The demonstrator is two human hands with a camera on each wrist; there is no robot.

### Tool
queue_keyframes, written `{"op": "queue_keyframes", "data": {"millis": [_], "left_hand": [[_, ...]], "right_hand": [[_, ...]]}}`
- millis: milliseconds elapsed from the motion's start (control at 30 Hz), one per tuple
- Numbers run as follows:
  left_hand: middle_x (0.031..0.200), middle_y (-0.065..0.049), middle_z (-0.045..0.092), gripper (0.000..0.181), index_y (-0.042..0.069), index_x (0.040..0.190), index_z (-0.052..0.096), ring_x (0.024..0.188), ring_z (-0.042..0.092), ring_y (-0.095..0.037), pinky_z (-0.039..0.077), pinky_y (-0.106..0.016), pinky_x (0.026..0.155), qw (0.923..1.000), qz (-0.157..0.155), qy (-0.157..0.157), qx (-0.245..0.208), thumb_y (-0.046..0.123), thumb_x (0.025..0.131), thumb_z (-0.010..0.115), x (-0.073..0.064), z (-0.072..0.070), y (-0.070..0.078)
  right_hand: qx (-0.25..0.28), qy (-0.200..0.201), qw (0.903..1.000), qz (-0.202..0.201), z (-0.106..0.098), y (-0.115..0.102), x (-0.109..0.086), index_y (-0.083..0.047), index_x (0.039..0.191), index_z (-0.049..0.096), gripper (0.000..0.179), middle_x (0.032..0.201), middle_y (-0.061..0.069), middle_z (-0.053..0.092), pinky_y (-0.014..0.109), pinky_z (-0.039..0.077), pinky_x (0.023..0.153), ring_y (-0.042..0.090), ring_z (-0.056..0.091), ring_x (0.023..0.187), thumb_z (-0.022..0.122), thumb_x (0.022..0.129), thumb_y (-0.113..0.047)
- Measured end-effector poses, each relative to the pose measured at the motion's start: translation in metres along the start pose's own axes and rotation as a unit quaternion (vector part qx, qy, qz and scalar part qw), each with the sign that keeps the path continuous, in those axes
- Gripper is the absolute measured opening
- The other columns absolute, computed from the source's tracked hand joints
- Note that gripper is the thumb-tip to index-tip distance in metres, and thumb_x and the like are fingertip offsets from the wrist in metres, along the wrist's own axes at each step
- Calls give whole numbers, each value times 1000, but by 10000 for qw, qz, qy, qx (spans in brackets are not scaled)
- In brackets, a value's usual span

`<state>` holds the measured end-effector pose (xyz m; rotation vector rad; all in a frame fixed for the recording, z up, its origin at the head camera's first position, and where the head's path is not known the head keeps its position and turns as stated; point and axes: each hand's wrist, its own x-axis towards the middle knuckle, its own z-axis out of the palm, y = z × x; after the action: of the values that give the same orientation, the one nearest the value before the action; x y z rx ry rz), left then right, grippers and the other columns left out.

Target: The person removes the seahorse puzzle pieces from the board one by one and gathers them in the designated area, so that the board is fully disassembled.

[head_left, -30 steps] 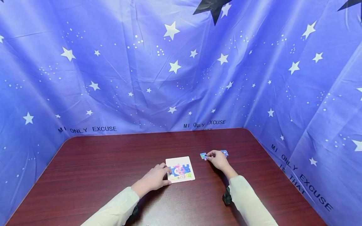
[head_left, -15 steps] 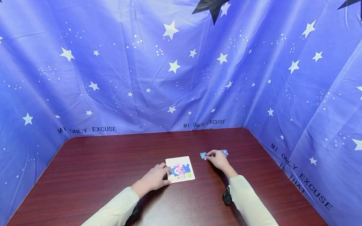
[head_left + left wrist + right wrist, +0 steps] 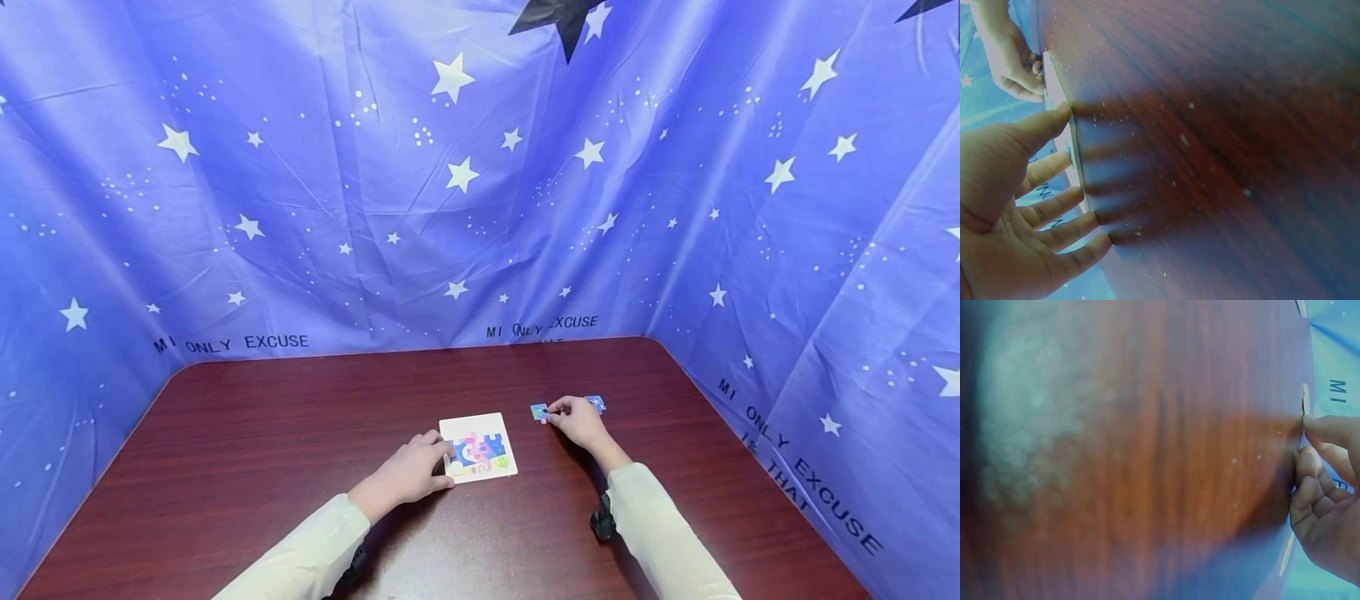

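A white puzzle board [image 3: 471, 427] lies on the table, its lower part filled with pieces that form a pink figure on blue; its upper strip is bare white. My left hand [image 3: 408, 469] rests at the board's left edge. In the left wrist view its spread, nearly straight fingers and thumb touch the board's rim [image 3: 1077, 147]. To the right of the board, my right hand [image 3: 581, 423] pinches a blue-and-green jigsaw piece [image 3: 538, 412] between thumb and index finger, at table level. The right wrist view shows that piece [image 3: 1305, 397] edge-on by the thumb, the other fingers curled.
More blue puzzle material [image 3: 595, 404] lies just beyond the right hand, partly hidden by it. The dark red wooden table [image 3: 300, 417] ends at a blue star-printed curtain [image 3: 405, 192] at the back and both sides.
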<state>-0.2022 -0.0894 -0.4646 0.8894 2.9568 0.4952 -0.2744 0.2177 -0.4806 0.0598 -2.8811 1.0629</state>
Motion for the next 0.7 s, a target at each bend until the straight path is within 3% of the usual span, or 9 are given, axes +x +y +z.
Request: {"op": "queue_keyframes", "data": {"millis": [700], "left_hand": [[108, -4, 55, 36, 15, 110, 62, 97, 53, -22, 46, -42, 81, 9998, -2, -166, 145, 37, 83, 69, 0, -1, -3]], "right_hand": [[50, -12, 9998, -206, -5, -12, -8, -5, 90, 69, 11, 73, 3, 60, 26, 40, 63, 13, 49, 67, 69, 82, -12]]}}
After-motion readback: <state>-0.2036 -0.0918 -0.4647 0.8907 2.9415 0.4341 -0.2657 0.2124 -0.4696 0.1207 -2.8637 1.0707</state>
